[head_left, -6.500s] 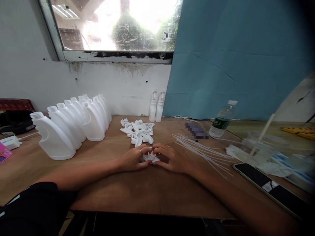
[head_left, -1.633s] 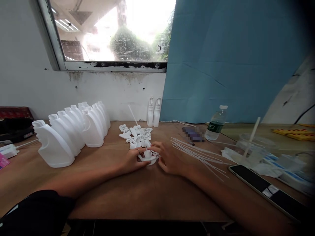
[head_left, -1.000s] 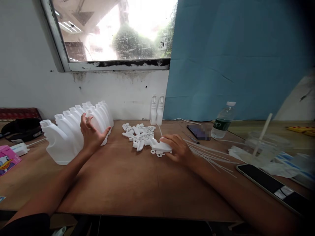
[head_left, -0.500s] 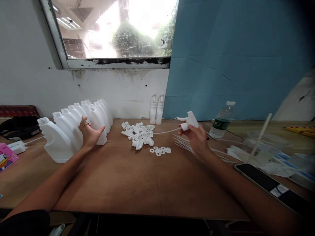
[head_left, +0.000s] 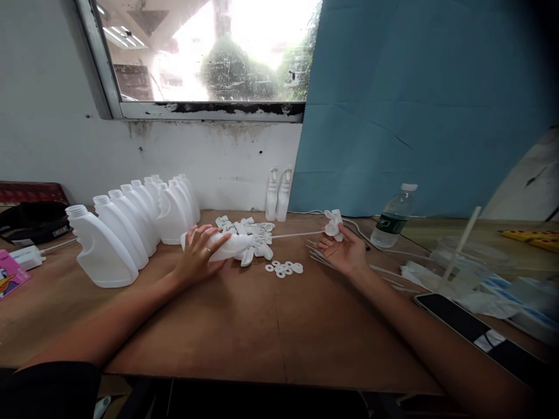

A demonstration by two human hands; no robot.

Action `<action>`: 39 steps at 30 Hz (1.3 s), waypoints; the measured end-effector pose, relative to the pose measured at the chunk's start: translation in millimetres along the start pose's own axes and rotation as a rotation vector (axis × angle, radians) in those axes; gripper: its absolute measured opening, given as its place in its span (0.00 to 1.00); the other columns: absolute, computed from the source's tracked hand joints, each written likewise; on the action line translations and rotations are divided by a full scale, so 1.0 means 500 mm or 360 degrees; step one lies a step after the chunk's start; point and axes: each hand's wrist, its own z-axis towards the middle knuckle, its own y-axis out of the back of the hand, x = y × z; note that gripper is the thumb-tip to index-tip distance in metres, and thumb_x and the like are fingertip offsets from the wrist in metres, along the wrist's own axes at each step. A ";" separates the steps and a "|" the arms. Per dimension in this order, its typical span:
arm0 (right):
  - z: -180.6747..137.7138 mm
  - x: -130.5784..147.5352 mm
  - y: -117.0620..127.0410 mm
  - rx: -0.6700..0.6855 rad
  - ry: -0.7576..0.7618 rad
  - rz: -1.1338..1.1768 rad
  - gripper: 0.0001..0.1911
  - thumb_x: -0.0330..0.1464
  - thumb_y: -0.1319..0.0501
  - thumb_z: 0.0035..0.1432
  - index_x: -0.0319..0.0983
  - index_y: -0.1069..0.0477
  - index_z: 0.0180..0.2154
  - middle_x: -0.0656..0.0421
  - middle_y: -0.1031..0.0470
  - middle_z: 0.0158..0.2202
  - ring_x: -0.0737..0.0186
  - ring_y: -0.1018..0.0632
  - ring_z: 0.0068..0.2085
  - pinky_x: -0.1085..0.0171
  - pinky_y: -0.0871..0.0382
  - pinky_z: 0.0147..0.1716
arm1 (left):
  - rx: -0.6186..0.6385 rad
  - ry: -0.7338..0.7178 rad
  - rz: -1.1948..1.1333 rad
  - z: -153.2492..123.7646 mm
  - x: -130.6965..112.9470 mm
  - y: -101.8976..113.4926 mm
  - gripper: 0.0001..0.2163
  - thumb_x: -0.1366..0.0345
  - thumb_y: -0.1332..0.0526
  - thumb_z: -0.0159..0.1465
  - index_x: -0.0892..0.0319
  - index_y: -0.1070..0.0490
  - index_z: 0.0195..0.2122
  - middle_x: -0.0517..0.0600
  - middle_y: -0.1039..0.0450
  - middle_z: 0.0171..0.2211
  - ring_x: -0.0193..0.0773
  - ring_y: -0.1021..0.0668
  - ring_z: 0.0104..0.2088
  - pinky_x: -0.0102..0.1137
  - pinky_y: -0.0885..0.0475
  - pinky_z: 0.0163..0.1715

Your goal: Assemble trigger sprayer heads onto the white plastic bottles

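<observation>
Since half a second ago our left hand has pulled one white bottle out of the bottle row and laid it flat, fingers wrapped round it. Our right hand has dropped lower, palm up, pinching the spray head, its tube pointing to 9 o'clock. Loose spray heads and washers lie between the hands; straws lie under the right wrist.

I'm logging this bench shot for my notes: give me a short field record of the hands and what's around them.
left hand: grips a white bottle lying on its side
right hand: holds a trigger sprayer head, its dip tube pointing left
between hands: white washers; sprayer head pile
left side: upright empty bottles
surface: wooden table
</observation>
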 end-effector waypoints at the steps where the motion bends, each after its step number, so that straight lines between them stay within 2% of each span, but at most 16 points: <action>1: 0.000 0.002 0.000 -0.0011 0.0000 0.0017 0.06 0.35 0.36 0.49 0.41 0.30 0.32 0.61 0.24 0.30 0.69 0.34 0.21 0.65 0.35 0.20 | 0.0011 -0.0046 0.0006 0.000 -0.005 -0.003 0.28 0.58 0.39 0.62 0.50 0.44 0.62 0.57 0.36 0.55 0.55 0.37 0.59 0.53 0.50 0.59; 6: 0.003 0.006 0.005 -0.0089 0.0044 0.0022 0.07 0.34 0.37 0.45 0.40 0.31 0.29 0.61 0.26 0.26 0.69 0.37 0.19 0.65 0.39 0.17 | -0.0033 -0.0062 -0.0076 -0.001 -0.005 -0.008 0.34 0.58 0.39 0.61 0.56 0.51 0.65 0.59 0.34 0.54 0.55 0.37 0.58 0.52 0.48 0.59; 11: 0.012 0.006 0.020 -0.0175 0.0130 -0.0062 0.08 0.35 0.37 0.44 0.41 0.33 0.28 0.61 0.29 0.23 0.70 0.39 0.18 0.66 0.41 0.15 | -0.0017 -0.0045 -0.0098 0.001 -0.003 0.001 0.30 0.58 0.39 0.60 0.57 0.46 0.62 0.60 0.35 0.55 0.56 0.37 0.57 0.51 0.43 0.56; 16: 0.015 0.002 0.022 -0.0208 0.0172 -0.0211 0.10 0.38 0.36 0.45 0.42 0.34 0.27 0.60 0.27 0.24 0.68 0.39 0.17 0.64 0.40 0.15 | -0.0005 -0.0055 -0.0131 0.003 -0.005 0.008 0.29 0.57 0.37 0.58 0.54 0.42 0.60 0.61 0.40 0.58 0.56 0.37 0.58 0.49 0.40 0.55; 21: -0.004 -0.016 -0.012 -0.0106 0.0077 -0.0382 0.13 0.40 0.32 0.45 0.42 0.30 0.32 0.59 0.24 0.31 0.65 0.30 0.24 0.64 0.32 0.22 | 0.0052 -0.0138 -0.0077 0.000 -0.004 0.003 0.30 0.53 0.38 0.58 0.56 0.40 0.60 0.61 0.37 0.55 0.56 0.34 0.55 0.48 0.39 0.54; 26: -0.042 -0.065 -0.063 0.0066 -0.0032 -0.0574 0.16 0.37 0.28 0.43 0.40 0.26 0.35 0.61 0.25 0.30 0.67 0.28 0.27 0.65 0.31 0.29 | 0.0103 -0.0265 -0.0035 -0.001 -0.019 0.000 0.31 0.49 0.40 0.59 0.58 0.40 0.61 0.62 0.35 0.53 0.57 0.33 0.53 0.50 0.40 0.52; 29: -0.071 -0.095 -0.089 0.0177 -0.0123 -0.0699 0.18 0.35 0.27 0.41 0.37 0.25 0.36 0.58 0.23 0.33 0.63 0.24 0.32 0.63 0.29 0.35 | 0.0101 -0.0301 -0.0026 -0.001 -0.037 0.003 0.32 0.48 0.41 0.59 0.58 0.40 0.61 0.63 0.35 0.53 0.57 0.33 0.53 0.51 0.41 0.53; 34: -0.109 -0.115 -0.116 0.0320 -0.0192 -0.0866 0.21 0.36 0.27 0.40 0.38 0.28 0.38 0.57 0.22 0.35 0.58 0.22 0.35 0.59 0.28 0.38 | 0.0112 -0.0348 -0.0020 -0.002 -0.058 0.004 0.32 0.48 0.41 0.59 0.58 0.40 0.61 0.64 0.35 0.54 0.58 0.33 0.53 0.53 0.42 0.53; 39: -0.117 -0.117 -0.117 0.0366 -0.0097 -0.1022 0.28 0.36 0.26 0.38 0.42 0.33 0.42 0.59 0.23 0.39 0.58 0.23 0.37 0.61 0.29 0.37 | 0.0115 -0.0323 -0.0029 -0.003 -0.064 0.005 0.31 0.48 0.41 0.59 0.58 0.38 0.60 0.64 0.35 0.54 0.59 0.34 0.53 0.53 0.42 0.53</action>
